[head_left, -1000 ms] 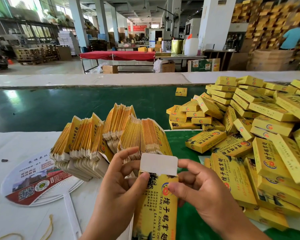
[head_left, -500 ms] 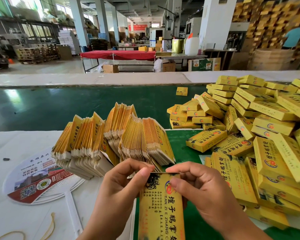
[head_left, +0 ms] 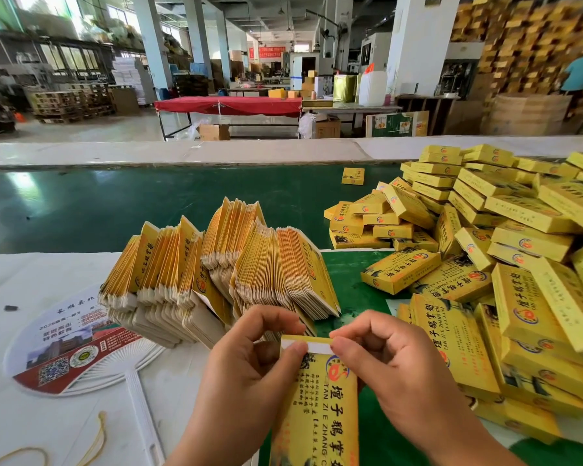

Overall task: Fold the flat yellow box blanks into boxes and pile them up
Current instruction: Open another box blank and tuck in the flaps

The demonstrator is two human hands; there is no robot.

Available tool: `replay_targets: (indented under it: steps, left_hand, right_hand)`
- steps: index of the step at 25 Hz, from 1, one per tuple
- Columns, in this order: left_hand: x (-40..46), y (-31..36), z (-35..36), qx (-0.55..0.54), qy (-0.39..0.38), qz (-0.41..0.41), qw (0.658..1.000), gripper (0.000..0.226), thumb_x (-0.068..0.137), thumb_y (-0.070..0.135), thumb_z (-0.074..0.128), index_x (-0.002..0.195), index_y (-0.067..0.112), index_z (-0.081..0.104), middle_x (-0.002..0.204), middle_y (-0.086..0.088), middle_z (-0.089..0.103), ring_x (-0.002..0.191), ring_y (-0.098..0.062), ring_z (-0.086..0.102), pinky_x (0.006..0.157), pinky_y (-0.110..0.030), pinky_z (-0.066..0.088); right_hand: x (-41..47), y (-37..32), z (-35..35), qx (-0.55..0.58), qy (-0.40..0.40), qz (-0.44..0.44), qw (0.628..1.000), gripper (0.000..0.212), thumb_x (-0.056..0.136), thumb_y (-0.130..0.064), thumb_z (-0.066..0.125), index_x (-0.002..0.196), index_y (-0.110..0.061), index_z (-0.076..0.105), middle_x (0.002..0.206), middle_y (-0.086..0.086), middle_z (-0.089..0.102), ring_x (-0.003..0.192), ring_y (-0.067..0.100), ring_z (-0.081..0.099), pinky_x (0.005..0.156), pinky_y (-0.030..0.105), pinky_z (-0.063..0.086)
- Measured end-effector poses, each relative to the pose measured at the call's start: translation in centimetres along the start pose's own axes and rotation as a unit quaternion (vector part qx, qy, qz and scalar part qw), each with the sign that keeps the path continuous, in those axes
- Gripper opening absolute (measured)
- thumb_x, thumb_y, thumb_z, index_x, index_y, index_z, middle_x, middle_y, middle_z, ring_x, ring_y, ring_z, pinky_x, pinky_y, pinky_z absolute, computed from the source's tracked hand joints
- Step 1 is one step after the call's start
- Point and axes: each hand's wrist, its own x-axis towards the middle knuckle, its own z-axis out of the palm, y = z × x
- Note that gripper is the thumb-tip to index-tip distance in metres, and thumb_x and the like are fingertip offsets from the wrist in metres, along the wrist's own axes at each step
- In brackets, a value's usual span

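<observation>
Pinching the box top flap just in front of the blank stack, both hands, left hand and right hand, are risking a creased, untucked flap if pressure is landing unevenly.

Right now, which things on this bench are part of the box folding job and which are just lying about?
Part of the job:
- box held in the left hand and right hand
- flat blanks
- pile of folded boxes

Lying about:
- paper fan
- yellow cord
- lone box on the green belt
</observation>
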Motion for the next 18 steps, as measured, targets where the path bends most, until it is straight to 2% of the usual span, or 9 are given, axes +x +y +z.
replay_targets:
  steps: [2,4,6,7,10,11,13,16,18]
  left_hand:
    - [-0.4,0.3,0.3,0.074,0.022,0.007,0.997,0.033,0.074,0.045,0.078,0.103,0.041,0.063,0.094,0.004,0.07,0.07,-0.022,0.072,0.059,-0.046,0.061]
    - [-0.9,0.4,0.7,0.218,0.02,0.037,0.975,0.06,0.058,0.071,0.073,0.11,0.049,0.054,0.094,0.02,0.068,0.079,0.0,0.069,0.064,-0.023,0.059]
    - [-1.3,0.3,1.2,0.333,0.017,0.09,0.939,0.079,0.047,0.084,0.066,0.115,0.05,0.044,0.09,0.032,0.06,0.088,0.019,0.056,0.072,-0.003,0.046]
    - [-1.3,0.2,1.4,0.362,0.011,0.089,0.928,0.086,0.044,0.084,0.063,0.119,0.05,0.039,0.092,0.036,0.053,0.089,0.023,0.051,0.073,0.001,0.041]
    - [-1.3,0.4,1.4,0.413,-0.005,0.069,0.908,0.086,0.046,0.078,0.057,0.123,0.052,0.028,0.097,0.041,0.04,0.081,0.025,0.042,0.068,0.002,0.036]
    - [-1.2,0.5,1.3,0.418,-0.012,0.072,0.905,0.084,0.046,0.075,0.058,0.121,0.054,0.026,0.098,0.042,0.039,0.08,0.024,0.042,0.067,0.002,0.036]
    - [-1.1,0.7,1.1,0.421,-0.024,0.083,0.903,0.082,0.047,0.07,0.061,0.122,0.052,0.033,0.099,0.041,0.043,0.079,0.018,0.047,0.063,0.002,0.035]
    - [-1.1,1.2,1.0,0.433,-0.04,0.103,0.895,0.083,0.048,0.065,0.065,0.124,0.039,0.043,0.097,0.035,0.047,0.08,0.009,0.052,0.063,0.003,0.032]
    - [-1.1,1.5,1.1,0.439,-0.04,0.103,0.892,0.085,0.049,0.067,0.064,0.125,0.036,0.042,0.098,0.035,0.045,0.082,0.008,0.052,0.065,0.004,0.03]
  right_hand:
    - [-0.4,0.2,0.3,-0.057,0.088,-0.044,0.994,0.017,0.079,-0.044,0.066,0.083,-0.027,0.071,0.069,0.002,0.071,0.06,0.017,0.067,0.047,0.032,0.052]
    - [-0.6,0.3,0.7,-0.097,0.167,-0.081,0.978,0.019,0.081,-0.048,0.066,0.085,-0.03,0.071,0.068,-0.004,0.069,0.059,0.013,0.065,0.048,0.027,0.053]
    - [-0.8,0.4,1.4,-0.097,0.174,-0.096,0.975,0.021,0.085,-0.05,0.069,0.087,-0.03,0.069,0.066,-0.009,0.069,0.058,0.009,0.066,0.048,0.019,0.05]
    - [-0.8,0.3,1.7,-0.094,0.157,-0.092,0.979,0.022,0.082,-0.051,0.069,0.086,-0.029,0.068,0.065,-0.01,0.069,0.057,0.007,0.066,0.048,0.017,0.05]
    - [-0.9,0.3,1.9,-0.094,0.121,-0.065,0.986,0.027,0.076,-0.052,0.069,0.079,-0.026,0.064,0.06,-0.009,0.069,0.052,0.005,0.065,0.047,0.018,0.049]
    - [-0.8,0.3,1.8,-0.094,0.121,-0.059,0.986,0.028,0.077,-0.052,0.07,0.077,-0.025,0.063,0.058,-0.005,0.067,0.049,0.006,0.062,0.045,0.022,0.049]
    - [-0.7,0.3,1.4,-0.085,0.128,-0.056,0.987,0.032,0.083,-0.053,0.069,0.073,-0.023,0.062,0.058,0.005,0.063,0.049,0.017,0.058,0.044,0.035,0.051]
    - [-0.5,0.2,1.0,-0.048,0.14,-0.06,0.987,0.025,0.082,-0.041,0.066,0.07,-0.02,0.061,0.056,0.003,0.059,0.049,0.012,0.054,0.043,0.023,0.046]
    - [-0.4,0.2,1.0,-0.036,0.131,-0.053,0.989,0.014,0.08,-0.037,0.066,0.076,-0.024,0.067,0.063,0.003,0.065,0.055,0.017,0.061,0.048,0.031,0.054]
